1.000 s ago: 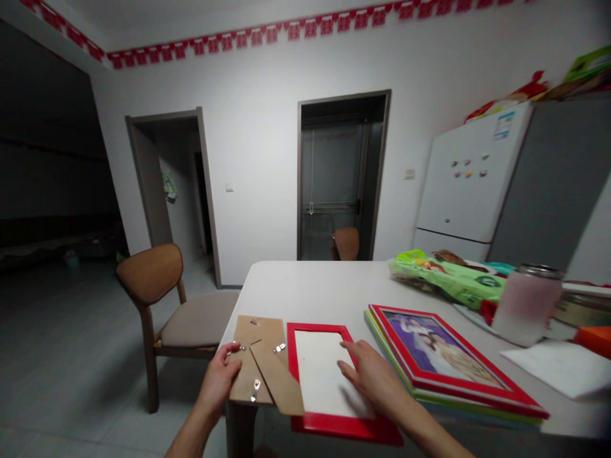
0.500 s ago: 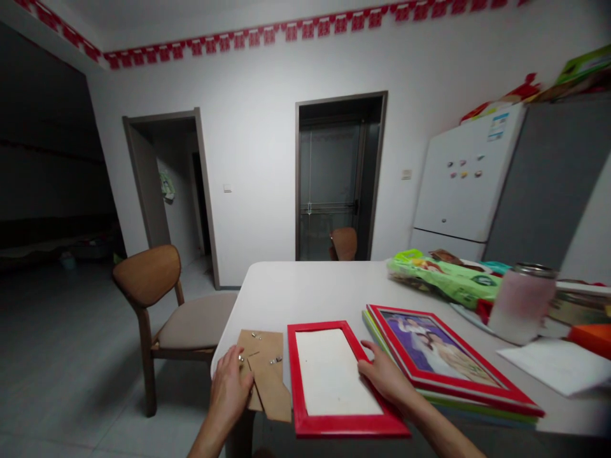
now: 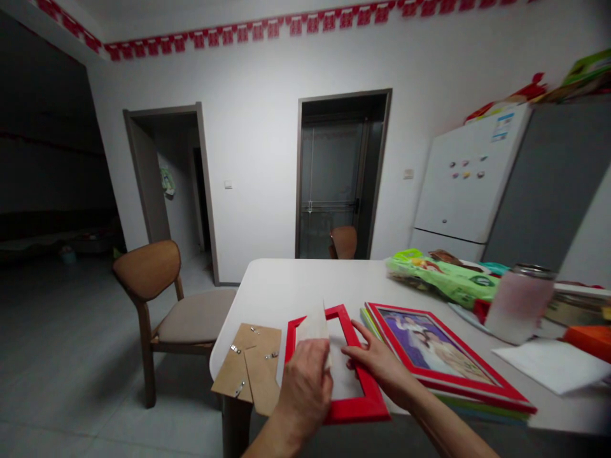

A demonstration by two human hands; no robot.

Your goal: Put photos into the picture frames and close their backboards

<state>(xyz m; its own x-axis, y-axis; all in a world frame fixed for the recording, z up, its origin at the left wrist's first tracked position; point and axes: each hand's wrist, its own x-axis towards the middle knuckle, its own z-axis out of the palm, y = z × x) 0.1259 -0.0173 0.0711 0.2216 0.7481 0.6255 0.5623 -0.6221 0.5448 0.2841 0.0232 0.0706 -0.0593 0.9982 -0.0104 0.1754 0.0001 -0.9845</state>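
Note:
A red picture frame [image 3: 359, 410] lies at the table's near edge, slightly raised at the far end. My left hand [image 3: 308, 381] is closed on a white sheet [image 3: 314, 326], which stands up tilted out of the frame's opening. My right hand [image 3: 379, 367] grips the frame's right side, its fingers reaching over the bar. Left of the frame rests a brown backing board [image 3: 258, 375] with metal clips and a stand flap. To the right, a red-framed photo [image 3: 429, 346] tops a stack of frames. The left fingertips are partly hidden behind the hand.
A green plastic package [image 3: 443, 280], a pinkish jar with a metal lid [image 3: 522, 305] and white paper [image 3: 554, 364] occupy the right of the white table [image 3: 315, 280]. A wooden chair [image 3: 147, 273] stands at the left, a refrigerator [image 3: 470, 184] at the back right.
My left hand has moved from the backing board to the frame and lifted the white sheet up from it. The frame has tilted a little; my right hand stays at its right side.

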